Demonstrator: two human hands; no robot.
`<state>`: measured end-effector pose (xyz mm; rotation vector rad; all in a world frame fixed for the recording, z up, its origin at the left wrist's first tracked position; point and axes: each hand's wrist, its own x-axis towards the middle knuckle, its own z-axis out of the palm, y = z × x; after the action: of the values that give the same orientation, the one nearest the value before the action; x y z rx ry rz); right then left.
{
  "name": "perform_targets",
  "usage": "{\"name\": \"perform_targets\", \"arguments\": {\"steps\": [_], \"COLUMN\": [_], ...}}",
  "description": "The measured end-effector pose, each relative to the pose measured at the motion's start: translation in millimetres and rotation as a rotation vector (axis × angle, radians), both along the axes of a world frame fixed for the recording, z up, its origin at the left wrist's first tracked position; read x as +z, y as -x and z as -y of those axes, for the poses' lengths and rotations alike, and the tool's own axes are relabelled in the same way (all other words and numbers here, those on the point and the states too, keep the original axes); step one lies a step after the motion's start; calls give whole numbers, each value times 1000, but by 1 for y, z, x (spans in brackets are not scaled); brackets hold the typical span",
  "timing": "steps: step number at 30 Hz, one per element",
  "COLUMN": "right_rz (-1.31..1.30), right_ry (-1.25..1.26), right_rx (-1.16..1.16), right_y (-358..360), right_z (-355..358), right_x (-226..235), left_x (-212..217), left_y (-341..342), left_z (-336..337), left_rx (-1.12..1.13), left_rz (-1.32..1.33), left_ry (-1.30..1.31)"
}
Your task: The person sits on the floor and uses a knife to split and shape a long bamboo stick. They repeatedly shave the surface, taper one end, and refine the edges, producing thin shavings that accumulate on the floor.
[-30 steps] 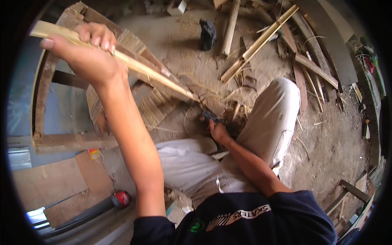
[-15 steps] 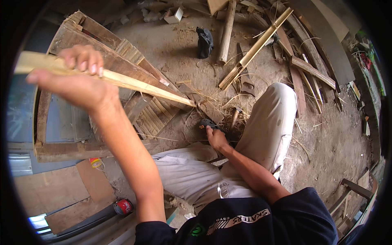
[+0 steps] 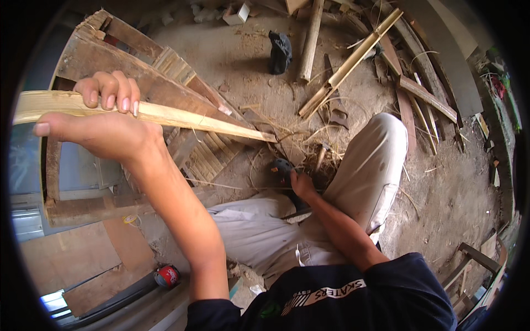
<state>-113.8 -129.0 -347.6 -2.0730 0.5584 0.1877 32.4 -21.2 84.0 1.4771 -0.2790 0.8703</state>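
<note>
L hand grips pale wood strip – four fingers side by side, curled over upper edge; thumb extended alongside lower edge. Strip runs from far L to narrow end nr. centre floor. R hand at dark obj. – finger state: cannot tell, partly hidden. Hammer just beside R hand; handsaw farther fwd.

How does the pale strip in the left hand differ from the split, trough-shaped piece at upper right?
The pale strip is gripped in the left hand; no hand touches the split piece. The strip looks flat; the split piece is hollow. Toward the picture's right, the strip runs downward, the split piece upward. Both are long and yellowish.
</note>
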Motion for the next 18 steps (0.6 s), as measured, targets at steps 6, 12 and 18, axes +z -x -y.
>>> {"name": "perform_targets", "arguments": {"steps": [6, 12, 18], "right_rz": [-28, -74, -329], "right_ry": [-208, -117, -192], "right_rx": [73, 101, 58], "right_y": [9, 12, 4], "right_z": [8, 3, 6], "right_x": [-12, -22, 18], "left_x": [-4, -3, -3], "left_y": [-5, -13, -17], "left_z": [0, -5, -4], "left_rx": [128, 93, 168], "left_rz": [24, 2, 0], "left_ry": [32, 65, 59]}}
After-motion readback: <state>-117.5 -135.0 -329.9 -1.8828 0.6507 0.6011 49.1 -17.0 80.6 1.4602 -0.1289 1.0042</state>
